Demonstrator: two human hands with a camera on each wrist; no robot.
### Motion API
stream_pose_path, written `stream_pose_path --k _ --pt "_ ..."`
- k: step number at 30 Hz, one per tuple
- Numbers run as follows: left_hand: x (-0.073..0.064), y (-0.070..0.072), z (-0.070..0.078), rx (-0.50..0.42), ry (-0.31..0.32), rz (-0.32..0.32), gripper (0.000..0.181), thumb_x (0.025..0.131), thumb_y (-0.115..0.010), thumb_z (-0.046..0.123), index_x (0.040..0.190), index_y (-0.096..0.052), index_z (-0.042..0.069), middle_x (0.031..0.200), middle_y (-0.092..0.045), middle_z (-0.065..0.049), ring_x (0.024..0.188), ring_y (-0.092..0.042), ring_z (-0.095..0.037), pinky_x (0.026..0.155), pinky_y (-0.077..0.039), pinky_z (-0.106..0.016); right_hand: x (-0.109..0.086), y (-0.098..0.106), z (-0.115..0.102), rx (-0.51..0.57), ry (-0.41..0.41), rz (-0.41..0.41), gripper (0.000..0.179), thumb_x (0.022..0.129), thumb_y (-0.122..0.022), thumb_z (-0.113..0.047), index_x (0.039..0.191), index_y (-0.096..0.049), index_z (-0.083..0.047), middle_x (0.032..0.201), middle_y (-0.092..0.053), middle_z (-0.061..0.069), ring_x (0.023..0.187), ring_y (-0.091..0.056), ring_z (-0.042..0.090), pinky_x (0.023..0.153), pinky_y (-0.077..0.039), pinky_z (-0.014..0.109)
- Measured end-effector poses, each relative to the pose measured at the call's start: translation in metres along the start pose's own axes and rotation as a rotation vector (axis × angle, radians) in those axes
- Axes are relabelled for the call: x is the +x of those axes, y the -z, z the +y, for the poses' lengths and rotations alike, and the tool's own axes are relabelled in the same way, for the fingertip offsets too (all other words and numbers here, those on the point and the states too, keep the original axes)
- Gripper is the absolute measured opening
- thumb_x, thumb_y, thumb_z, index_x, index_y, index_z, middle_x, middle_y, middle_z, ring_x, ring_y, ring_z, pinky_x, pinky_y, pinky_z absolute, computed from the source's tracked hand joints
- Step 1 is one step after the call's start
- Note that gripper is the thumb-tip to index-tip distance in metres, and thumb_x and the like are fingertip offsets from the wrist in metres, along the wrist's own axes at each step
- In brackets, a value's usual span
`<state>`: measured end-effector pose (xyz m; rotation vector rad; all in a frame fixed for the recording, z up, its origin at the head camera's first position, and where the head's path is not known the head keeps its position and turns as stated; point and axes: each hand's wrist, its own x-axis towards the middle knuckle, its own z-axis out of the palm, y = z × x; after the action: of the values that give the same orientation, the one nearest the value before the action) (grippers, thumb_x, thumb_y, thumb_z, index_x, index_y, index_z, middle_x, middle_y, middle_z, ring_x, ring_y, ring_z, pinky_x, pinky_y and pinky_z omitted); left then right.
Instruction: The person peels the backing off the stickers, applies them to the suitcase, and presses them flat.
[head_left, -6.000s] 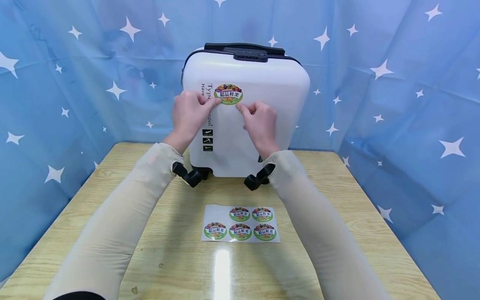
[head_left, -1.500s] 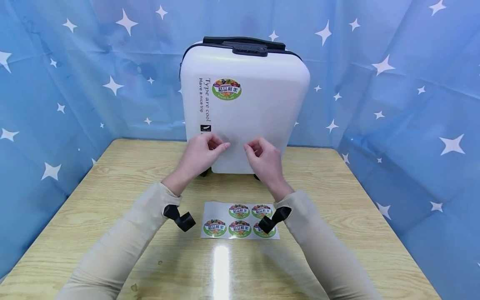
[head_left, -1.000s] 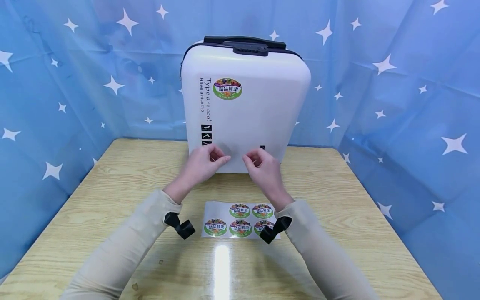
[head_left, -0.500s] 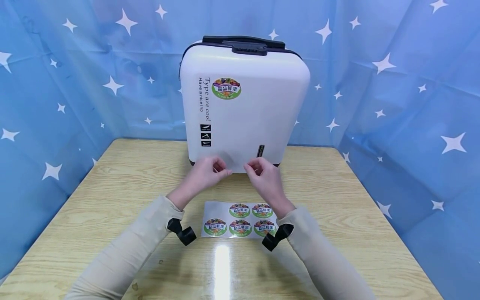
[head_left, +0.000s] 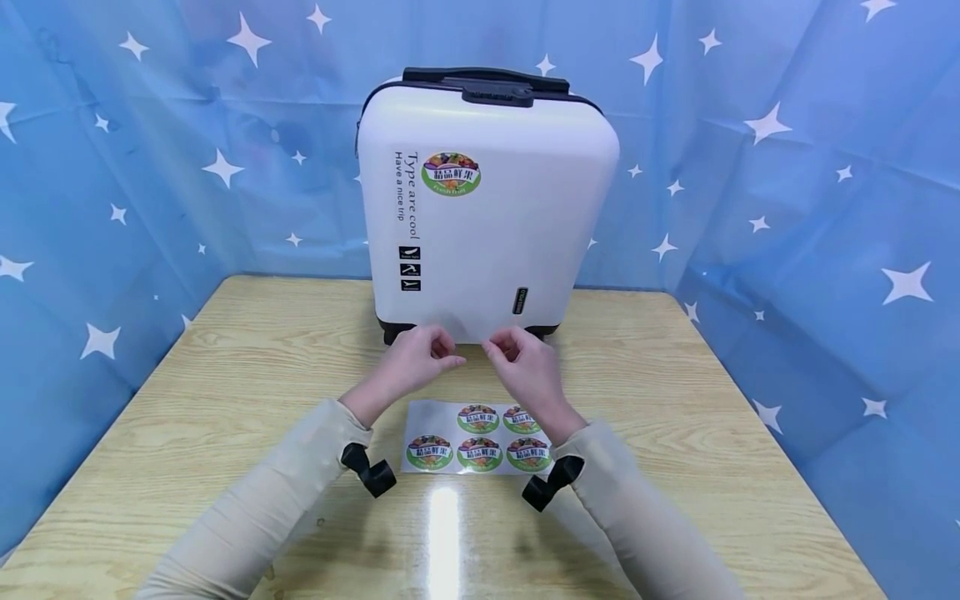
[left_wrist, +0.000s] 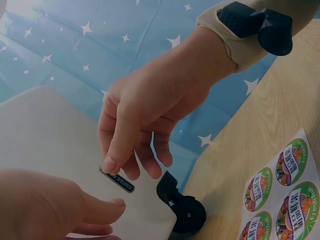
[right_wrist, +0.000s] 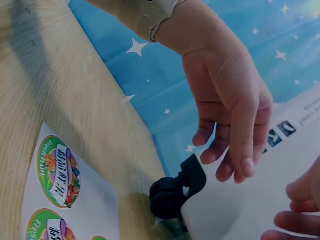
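A white hard-shell suitcase [head_left: 487, 225] stands upright at the back of the table. One oval fruit sticker [head_left: 451, 173] lies flat on its upper left face, beside the printed lettering. Low in front of the case, my left hand [head_left: 420, 360] has its fingers loosely bent and nothing in them. My right hand [head_left: 528, 368] hangs opposite it, thumb near the fingertips, also holding nothing; the left wrist view shows its fingers [left_wrist: 145, 162] apart from the case. Below both hands lies a white sticker sheet [head_left: 425, 415] with several oval fruit stickers and a bare spot at its upper left.
The wooden table [head_left: 255, 392] reaches to a blue star-patterned curtain [head_left: 285, 150] at the back and sides. A black caster wheel [left_wrist: 189, 214] under the suitcase shows in the left wrist view. Each sleeve cuff carries a small black camera mount [head_left: 367, 471].
Six seconds ago both hands were at the sticker on the suitcase, fingers touching its lower edge. They have let go and come down towards the sheet; the sticker stays on the case.
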<state>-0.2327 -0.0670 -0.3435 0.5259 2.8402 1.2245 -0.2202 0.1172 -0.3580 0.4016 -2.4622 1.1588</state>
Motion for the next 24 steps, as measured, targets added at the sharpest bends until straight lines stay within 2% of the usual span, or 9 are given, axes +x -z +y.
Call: stream_pose_path --k 5,10,19,24 --pt "0.000 -0.005 -0.006 0.053 0.010 -0.025 0.019 0.082 -0.072 0.021 0.089 -0.063 0.006 0.080 -0.061 -0.001 0.072 -0.056 -0.014 0.065 -0.047 -0.028 -0.003 -0.006 0.001 0.014 -0.012 -0.039 0.009 0.087 -0.066 -0.018 0.090 -0.065 -0.010 0.080 -0.062 -0.001 0.065 -0.053 0.012 0.057 -0.047 0.027" --pt "0.001 -0.012 -0.013 0.106 0.028 -0.077 0.022 0.082 -0.072 0.021 0.093 -0.065 0.004 0.079 -0.060 -0.001 0.070 -0.055 -0.014 0.061 -0.046 -0.027 -0.007 -0.009 0.002 0.006 -0.045 -0.064 0.007 0.087 -0.066 -0.017 0.090 -0.064 -0.010 0.078 -0.062 -0.001 0.065 -0.054 0.013 0.058 -0.047 0.028" --pt "-0.001 -0.029 -0.026 0.186 0.056 -0.142 0.027 0.080 -0.073 0.023 0.097 -0.067 0.002 0.078 -0.059 -0.002 0.068 -0.053 -0.014 0.060 -0.045 -0.027 -0.017 -0.016 0.013 -0.069 -0.105 -0.132 0.008 0.087 -0.067 -0.019 0.089 -0.064 -0.012 0.076 -0.062 -0.004 0.066 -0.054 0.013 0.059 -0.047 0.027" --pt "-0.001 -0.038 -0.030 0.238 0.073 -0.180 0.029 0.080 -0.074 0.023 0.099 -0.067 0.003 0.082 -0.060 -0.002 0.073 -0.054 -0.016 0.065 -0.046 -0.030 -0.021 -0.020 0.019 -0.104 -0.162 -0.183 0.009 0.087 -0.066 -0.021 0.090 -0.065 -0.013 0.077 -0.063 -0.005 0.068 -0.055 0.012 0.061 -0.047 0.026"
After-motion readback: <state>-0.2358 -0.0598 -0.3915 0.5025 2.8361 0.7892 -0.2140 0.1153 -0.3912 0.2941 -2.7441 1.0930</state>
